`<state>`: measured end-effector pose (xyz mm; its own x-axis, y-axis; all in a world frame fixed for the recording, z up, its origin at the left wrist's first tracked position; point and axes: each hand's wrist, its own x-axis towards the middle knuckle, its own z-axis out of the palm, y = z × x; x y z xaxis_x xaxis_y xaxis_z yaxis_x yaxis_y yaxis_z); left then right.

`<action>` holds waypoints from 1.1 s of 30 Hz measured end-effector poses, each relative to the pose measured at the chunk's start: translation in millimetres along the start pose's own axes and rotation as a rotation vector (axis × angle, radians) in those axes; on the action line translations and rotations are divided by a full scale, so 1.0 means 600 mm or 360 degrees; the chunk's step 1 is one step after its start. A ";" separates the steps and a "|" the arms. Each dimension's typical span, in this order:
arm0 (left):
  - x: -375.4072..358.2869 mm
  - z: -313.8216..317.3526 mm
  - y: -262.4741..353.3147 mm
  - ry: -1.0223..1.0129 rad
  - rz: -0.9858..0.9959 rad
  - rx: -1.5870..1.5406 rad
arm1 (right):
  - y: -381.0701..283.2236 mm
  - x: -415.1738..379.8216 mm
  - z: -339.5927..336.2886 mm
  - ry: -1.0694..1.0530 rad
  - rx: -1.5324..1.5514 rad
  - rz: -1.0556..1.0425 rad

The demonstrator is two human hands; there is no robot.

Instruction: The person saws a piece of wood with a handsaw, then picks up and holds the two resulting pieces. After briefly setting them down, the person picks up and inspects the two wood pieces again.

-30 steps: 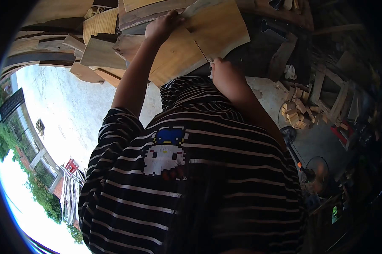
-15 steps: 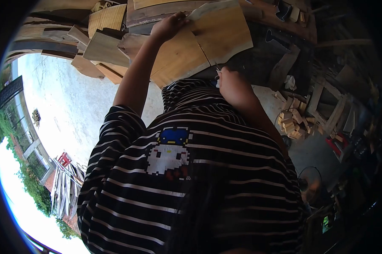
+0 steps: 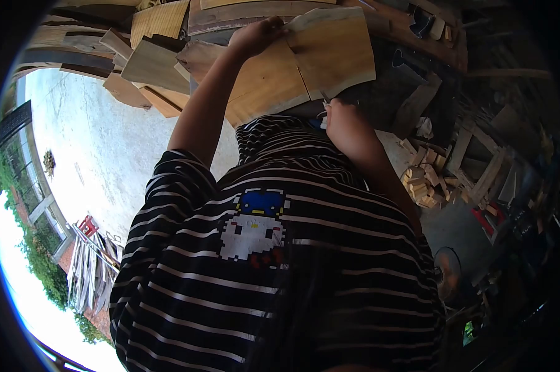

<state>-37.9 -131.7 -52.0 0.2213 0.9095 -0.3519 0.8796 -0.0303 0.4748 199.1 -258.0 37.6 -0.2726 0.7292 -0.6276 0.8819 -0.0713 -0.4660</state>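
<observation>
A wide, light-brown wooden board [image 3: 264, 80] with uneven edges lies in front of my body, and a thin dark line runs across it. My left hand [image 3: 256, 37] is closed at its far edge, fingers curled by the upper end of that line. Close to the board's near edge, my right hand [image 3: 349, 121] is closed around a small, thin tool with a pale tip [image 3: 327, 104]. Its tip is by the line's lower end; most of the tool is hidden in the fingers, and I cannot tell its kind.
Wooden planks [image 3: 156, 65] are stacked to the left and beyond. A dark-edged cut-out [image 3: 410, 62] lies on the dark surface at right. Wood offcuts [image 3: 425, 183] are heaped on the floor, near a fan [image 3: 447, 273]. Long strips [image 3: 94, 266] lie at lower left.
The view has shifted slightly, so the board and both hands appear a little lower and further right. Both hands keep about the same places at the board.
</observation>
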 end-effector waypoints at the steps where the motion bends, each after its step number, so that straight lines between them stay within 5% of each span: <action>1: -0.003 0.001 0.003 -0.0014 0.0008 0.0000 | 0.002 0.001 0.001 0.0020 0.0042 0.0033; 7: -0.001 0.006 -0.011 0.0091 -0.0013 0.0011 | 0.011 0.046 0.034 0.0224 0.0038 -0.0157; 10: -0.008 0.002 -0.006 0.0104 -0.0041 0.0019 | 0.007 -0.021 -0.001 -0.0065 0.0033 0.0015; 16: -0.017 -0.007 0.020 0.0039 -0.0014 0.0077 | 0.006 0.059 0.026 0.0157 0.0010 -0.0088; 33: -0.030 -0.008 -0.008 0.0224 -0.0167 0.0080 | 0.008 -0.051 -0.028 -0.0014 -0.0077 -0.0014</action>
<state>-48.1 -145.8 -44.3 0.0692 0.9577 -0.2794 0.9155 0.0503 0.3991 218.0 -269.3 65.3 -0.2838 0.7236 -0.6291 0.8970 -0.0315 -0.4408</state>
